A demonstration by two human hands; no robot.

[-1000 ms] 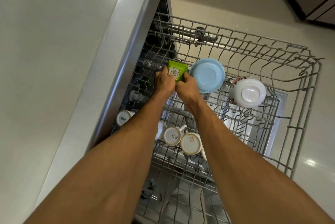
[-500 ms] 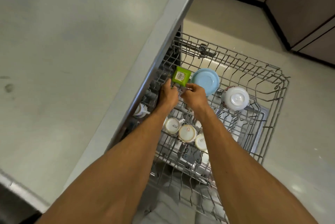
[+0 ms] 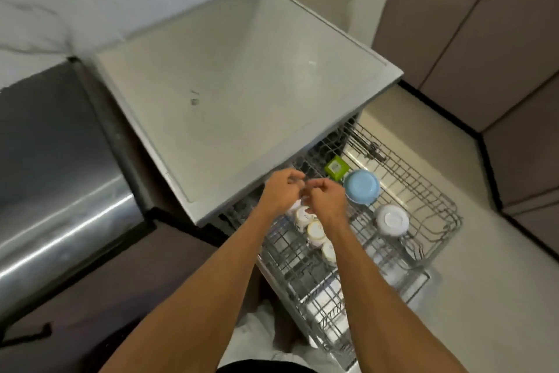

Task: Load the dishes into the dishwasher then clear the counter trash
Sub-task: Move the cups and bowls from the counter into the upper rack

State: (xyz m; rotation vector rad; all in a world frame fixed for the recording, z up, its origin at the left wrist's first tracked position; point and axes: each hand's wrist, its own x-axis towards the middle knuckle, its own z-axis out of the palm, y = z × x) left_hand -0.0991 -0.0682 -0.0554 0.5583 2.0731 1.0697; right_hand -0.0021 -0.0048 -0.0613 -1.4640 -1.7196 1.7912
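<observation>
Position: your head camera sits high above the scene.
Direction: you look forward and steeply down onto the pulled-out grey wire dishwasher rack [image 3: 429,179].
Nearness: close, with the rack at lower right.

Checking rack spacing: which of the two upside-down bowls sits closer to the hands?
The light blue bowl, just beyond the right hand; the white bowl sits farther out in the rack.
</observation>
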